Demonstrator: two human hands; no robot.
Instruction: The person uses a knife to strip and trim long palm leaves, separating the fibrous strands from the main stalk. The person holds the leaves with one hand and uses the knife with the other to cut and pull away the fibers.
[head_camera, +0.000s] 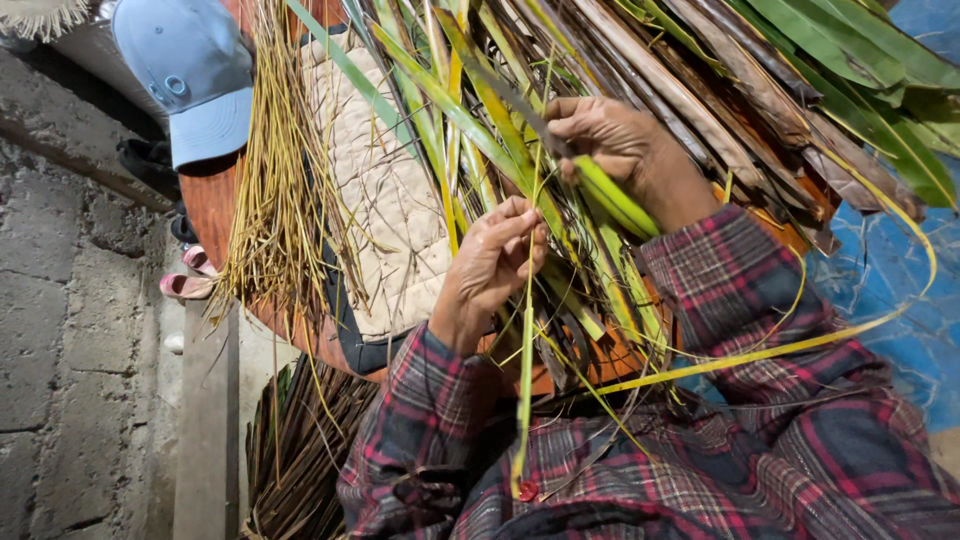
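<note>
Above the round wooden table (215, 215), 2 hands split a palm leaflet (527, 330).
Left hand (492, 268) pinches its near-vertical strip; right hand (625, 150), just above, grips the green blade (612, 197).

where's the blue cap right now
In the head view the blue cap lies at the top left, on the edge of the round wooden table, just left of the bundle of thin dry stalks.

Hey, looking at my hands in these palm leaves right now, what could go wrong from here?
The left hand pinches a thin green leaf strip that hangs down to the lap; a hard pull might snap it or cut the fingers. The right hand grips a folded green leaf amid crossing blades, so it may snag. The loose midrib bundle overhangs the table edge and could slide off.
</note>
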